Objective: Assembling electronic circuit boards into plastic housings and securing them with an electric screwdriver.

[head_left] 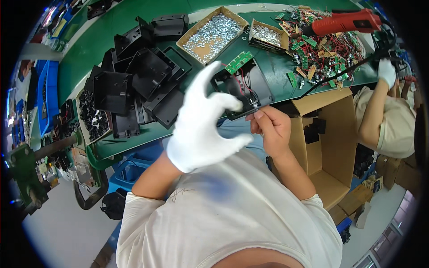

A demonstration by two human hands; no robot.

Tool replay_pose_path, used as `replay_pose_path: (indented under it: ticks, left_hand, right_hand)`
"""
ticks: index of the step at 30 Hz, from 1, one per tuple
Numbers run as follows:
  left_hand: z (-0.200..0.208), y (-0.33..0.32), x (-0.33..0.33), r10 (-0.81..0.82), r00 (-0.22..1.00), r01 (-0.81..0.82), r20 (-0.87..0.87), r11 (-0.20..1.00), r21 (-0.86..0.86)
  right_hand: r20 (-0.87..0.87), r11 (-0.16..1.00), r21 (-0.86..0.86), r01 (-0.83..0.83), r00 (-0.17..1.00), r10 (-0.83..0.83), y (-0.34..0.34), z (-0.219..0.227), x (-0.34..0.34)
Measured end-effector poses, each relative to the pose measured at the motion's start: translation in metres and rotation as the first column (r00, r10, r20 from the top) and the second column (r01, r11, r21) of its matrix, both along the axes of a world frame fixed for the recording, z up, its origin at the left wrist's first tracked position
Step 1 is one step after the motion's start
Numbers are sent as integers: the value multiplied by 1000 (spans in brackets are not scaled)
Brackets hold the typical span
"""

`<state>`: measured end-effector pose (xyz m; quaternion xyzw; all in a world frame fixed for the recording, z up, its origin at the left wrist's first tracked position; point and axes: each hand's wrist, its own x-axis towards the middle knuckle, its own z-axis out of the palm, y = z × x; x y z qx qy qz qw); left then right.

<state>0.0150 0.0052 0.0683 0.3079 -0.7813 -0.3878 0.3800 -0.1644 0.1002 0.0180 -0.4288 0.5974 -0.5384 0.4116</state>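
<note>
A black plastic housing (pixel 258 80) lies near the table's front edge, its inside facing up. On its far rim rests a green circuit board (pixel 239 62), with thin red wires running down into the housing. My left hand (pixel 196 118), in a white glove, hovers over the housing's left side with fingers spread and nothing between them. At the near edge my bare right hand (pixel 273 129) has its thumb and finger pinched together beside a small metal part (pixel 254 110) at the wire ends. What lies between those fingertips is hidden.
Black housings (pixel 147 71) are piled left. Beyond are boxes of metal washers (pixel 214 38) and small parts (pixel 267 35). A red power tool (pixel 344 23) hangs above wired boards (pixel 326 53). An open cardboard carton (pixel 330 147) stands right; another person's gloved hand (pixel 387 73) is beyond.
</note>
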Motion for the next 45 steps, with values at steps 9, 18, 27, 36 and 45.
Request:
replay_pose_path:
  ticks: [9,18,27,36,45]
  left_hand:
    - [-24,-3,-7,44,988,-37,149,998,-46]
    - [-47,-5,-17,72,997,-68,-24,987,148]
    - [-80,-18,-9,25,968,111,-249,849,517]
    - [-53,-17,-2,453,644,649,-616,102,754]
    - [-45,0,9,292,870,33,-397,768,639]
  right_hand:
    - [-198,996,-67,-60,979,46,5,-16,6]
    - [-132,1000,21,5,991,-2,0,-9,8]
    - [-491,978,34,-207,848,197,-27,28,-31]
    - [-927,958,251,138,319,197,-192,25,-116]
    - [-922,961,250,119,332,199,-199,14,-118]
